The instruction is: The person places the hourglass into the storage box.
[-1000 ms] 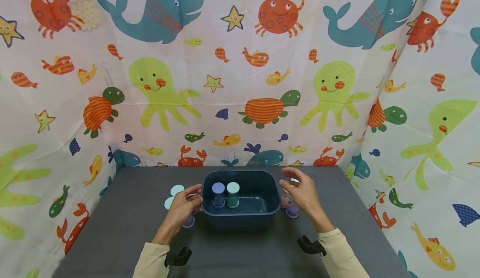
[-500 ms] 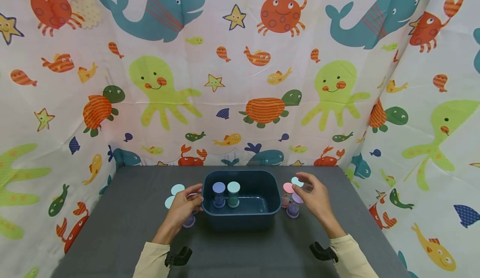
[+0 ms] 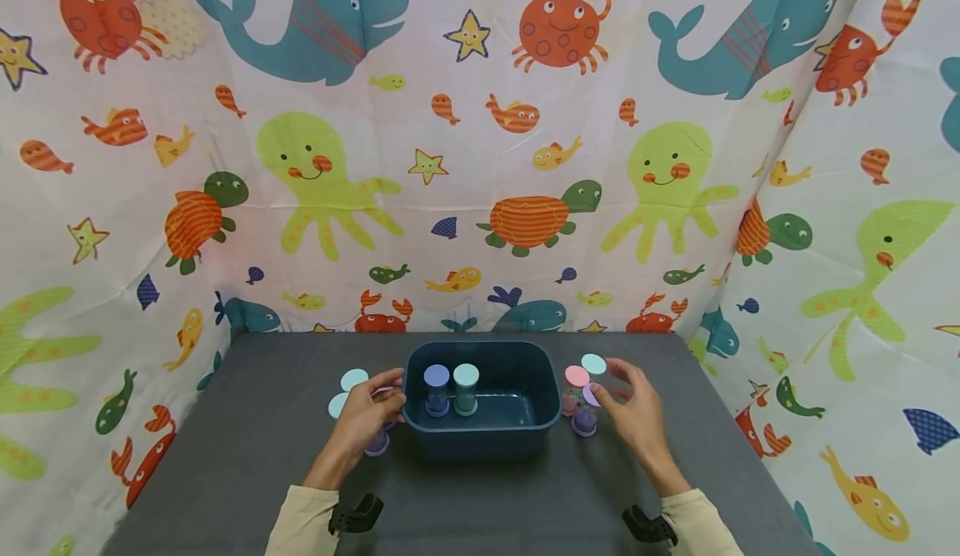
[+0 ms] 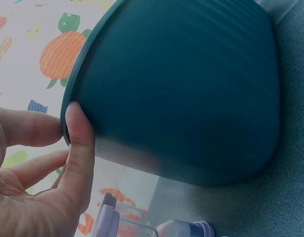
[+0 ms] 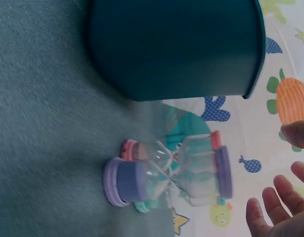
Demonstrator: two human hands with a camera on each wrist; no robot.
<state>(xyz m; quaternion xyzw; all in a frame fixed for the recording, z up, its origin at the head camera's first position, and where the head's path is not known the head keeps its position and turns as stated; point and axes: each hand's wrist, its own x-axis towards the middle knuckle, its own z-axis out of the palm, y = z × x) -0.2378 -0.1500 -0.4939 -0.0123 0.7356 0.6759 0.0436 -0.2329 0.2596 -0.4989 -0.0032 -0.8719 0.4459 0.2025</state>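
Note:
A dark blue plastic bin [image 3: 480,443] stands mid-table. My left hand [image 3: 367,410] pinches its left rim, thumb and fingers on either side in the left wrist view [image 4: 48,177]. Inside the bin a blue-purple sand timer [image 3: 437,391] and a mint green one [image 3: 466,389] stand upright. To the right of the bin are a purple sand timer [image 5: 167,180], a pink one [image 3: 576,377] and a light-blue-topped one [image 3: 593,363]. My right hand [image 3: 633,406] is beside these, fingers apart and loosely bent, holding nothing. In the right wrist view, a gap separates its fingers from the purple timer's top.
Left of the bin, more sand timers with light blue tops [image 3: 355,380] stand partly behind my left hand, along with a purple base [image 3: 377,443]. Grey cloth [image 3: 285,423] covers the table. A sea-animal curtain [image 3: 465,206] hangs behind and at the sides.
My right hand has moved right, away from the bin's right rim, and a little nearer to me, uncovering the pink and light-blue-topped timers. My left hand and the bin stay in place.

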